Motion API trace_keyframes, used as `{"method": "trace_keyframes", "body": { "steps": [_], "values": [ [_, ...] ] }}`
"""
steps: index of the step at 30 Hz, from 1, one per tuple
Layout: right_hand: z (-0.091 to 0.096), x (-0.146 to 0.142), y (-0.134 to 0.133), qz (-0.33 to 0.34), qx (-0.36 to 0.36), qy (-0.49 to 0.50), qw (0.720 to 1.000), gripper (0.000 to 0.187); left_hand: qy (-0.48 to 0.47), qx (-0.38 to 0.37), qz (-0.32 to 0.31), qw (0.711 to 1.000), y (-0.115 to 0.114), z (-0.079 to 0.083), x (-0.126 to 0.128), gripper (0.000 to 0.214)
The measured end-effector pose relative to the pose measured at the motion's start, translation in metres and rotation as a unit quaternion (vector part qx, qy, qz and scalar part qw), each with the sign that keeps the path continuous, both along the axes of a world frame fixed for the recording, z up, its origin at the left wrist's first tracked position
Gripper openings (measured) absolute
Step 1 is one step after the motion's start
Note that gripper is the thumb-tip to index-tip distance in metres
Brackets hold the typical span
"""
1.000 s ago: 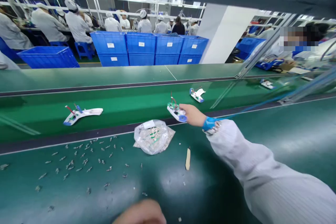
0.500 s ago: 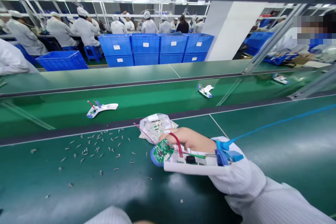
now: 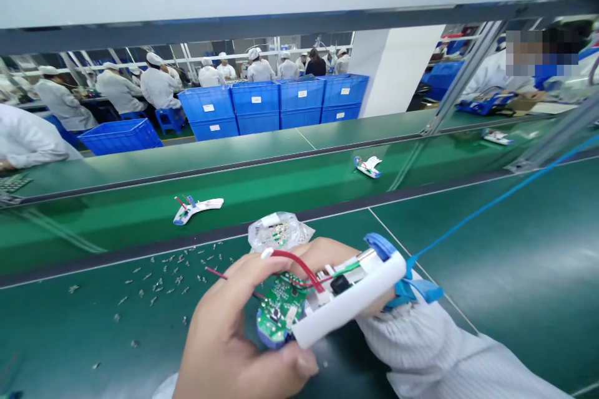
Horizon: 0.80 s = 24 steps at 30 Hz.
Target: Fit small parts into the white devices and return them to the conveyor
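Observation:
A white plastic device housing (image 3: 353,302) is held up in front of me, tilted with its right end higher. It carries a green circuit board (image 3: 281,308) at its blue-edged left end, plus red wires (image 3: 302,268) and a green wire. My left hand (image 3: 219,330) is closed around the board end, thumb below and fingers above. My right hand (image 3: 330,252) grips the housing from behind, most of its fingers hidden. A blue strap (image 3: 418,290) circles my right wrist. Just behind the hands lies a clear plastic bag (image 3: 274,232) of small parts.
Small metal parts (image 3: 161,283) are scattered over the green bench at left. Similar housings (image 3: 199,209) lie on the green belt (image 3: 281,187) beyond. A blue cord (image 3: 496,209) stretches rightward from the strap. Blue crates (image 3: 255,106) and co-workers (image 3: 159,81) are farther back.
My left hand has come up from the bottom edge and taken hold of the housing's board end. The housing's right end has tilted upward. The camera view has shifted.

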State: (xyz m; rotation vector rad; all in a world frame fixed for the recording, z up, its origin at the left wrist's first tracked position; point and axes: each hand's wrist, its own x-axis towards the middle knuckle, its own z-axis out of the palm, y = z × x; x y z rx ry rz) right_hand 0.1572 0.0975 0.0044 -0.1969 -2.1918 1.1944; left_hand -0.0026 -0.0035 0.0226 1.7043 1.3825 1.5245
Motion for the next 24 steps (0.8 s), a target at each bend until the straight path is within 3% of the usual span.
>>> {"method": "trace_keyframes", "body": {
  "steps": [4,7,9,13,18,19,21,24],
  "values": [
    [0.005,-0.001,-0.003,0.166,-0.074,-0.057,0.982,0.05,-0.194,-0.057,0.011,0.979,-0.002,-0.009,0.008,0.047],
    [0.001,-0.005,-0.006,0.166,-0.155,-0.066,0.972,0.06,-0.288,-0.075,0.083,0.951,0.002,-0.017,0.015,0.039],
    [-0.003,-0.007,-0.007,0.189,-0.188,-0.07,0.961,0.058,-0.304,-0.079,0.106,0.943,0.005,-0.02,0.019,0.036],
    [-0.006,-0.013,-0.003,0.263,-0.237,-0.077,0.932,0.045,-0.274,-0.103,0.093,0.952,0.005,-0.016,0.022,0.044],
    [-0.001,-0.024,0.004,0.361,-0.159,-0.072,0.916,0.029,-0.265,-0.104,0.108,0.952,-0.001,-0.007,0.022,0.043],
    [-0.002,-0.023,0.006,0.349,-0.139,-0.085,0.923,0.03,-0.283,-0.097,0.12,0.947,-0.001,-0.007,0.021,0.043],
    [-0.005,-0.017,0.013,0.258,-0.1,-0.101,0.955,0.032,-0.306,-0.082,0.144,0.937,-0.002,-0.008,0.017,0.044],
    [-0.012,-0.002,0.028,0.018,-0.053,-0.127,0.99,0.035,-0.273,-0.051,0.158,0.948,-0.001,-0.009,0.013,0.042]
  ]
}}
